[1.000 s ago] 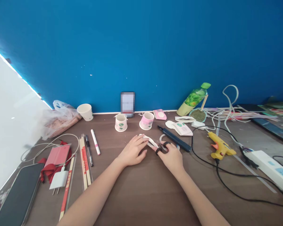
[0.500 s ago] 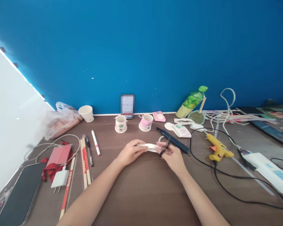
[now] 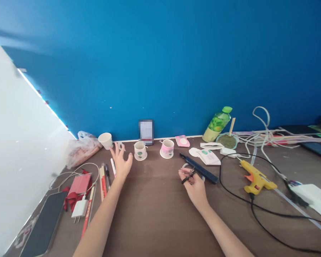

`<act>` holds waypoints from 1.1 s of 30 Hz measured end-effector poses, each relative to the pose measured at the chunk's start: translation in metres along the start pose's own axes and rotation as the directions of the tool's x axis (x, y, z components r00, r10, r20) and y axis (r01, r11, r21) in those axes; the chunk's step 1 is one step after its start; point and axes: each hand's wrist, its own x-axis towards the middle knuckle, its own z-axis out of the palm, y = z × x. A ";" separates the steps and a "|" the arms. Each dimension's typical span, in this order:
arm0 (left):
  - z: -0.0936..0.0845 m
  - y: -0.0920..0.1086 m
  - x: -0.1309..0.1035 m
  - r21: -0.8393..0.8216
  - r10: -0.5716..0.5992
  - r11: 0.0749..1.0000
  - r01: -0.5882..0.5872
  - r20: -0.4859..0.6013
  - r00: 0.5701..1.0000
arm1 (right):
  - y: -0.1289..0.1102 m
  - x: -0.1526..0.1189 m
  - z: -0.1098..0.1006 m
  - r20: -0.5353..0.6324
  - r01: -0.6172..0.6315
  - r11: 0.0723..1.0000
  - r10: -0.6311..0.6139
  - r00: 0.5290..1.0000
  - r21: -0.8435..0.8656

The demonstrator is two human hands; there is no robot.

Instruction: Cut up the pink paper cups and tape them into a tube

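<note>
My left hand [image 3: 121,162] is raised over the back left of the table with its fingers spread, holding nothing. A small white piece [image 3: 120,145] shows between its fingertips, partly hidden, and I cannot tell whether they touch. Just left of the fingers is a white paper cup [image 3: 105,140]; to their right stands a small cut cup with green print [image 3: 140,151]. A pink cut cup [image 3: 167,149] is further right. My right hand [image 3: 194,185] grips small black-handled scissors [image 3: 188,177] beside a long dark tool [image 3: 200,169].
A yellow glue gun [image 3: 256,177] with a looping black cord lies right, near a white power strip [image 3: 314,200]. Paper scraps [image 3: 209,156] and a green bottle [image 3: 218,125] are at the back. Markers, chopsticks [image 3: 103,182], a charger [image 3: 80,207] and a phone [image 3: 45,223] lie left.
My left hand has let go of the white paper ring and moved left and back, its fingers opening. My right hand still has the scissors and no longer touches the ring. The view has shifted slightly.
</note>
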 end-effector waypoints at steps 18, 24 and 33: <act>0.051 0.043 -0.058 -0.649 -0.220 0.446 0.617 0.589 0.778 | -0.015 -0.007 0.014 0.194 -0.127 0.958 0.078 0.978 0.257; 0.058 0.040 -0.065 -0.645 -0.085 0.416 0.641 0.674 0.734 | -0.006 -0.008 0.022 0.194 -0.127 0.911 0.053 0.980 0.392; 0.059 0.038 -0.064 -0.618 -0.061 0.520 0.590 0.662 0.747 | 0.003 -0.004 0.018 0.132 -0.073 0.920 0.023 0.991 0.384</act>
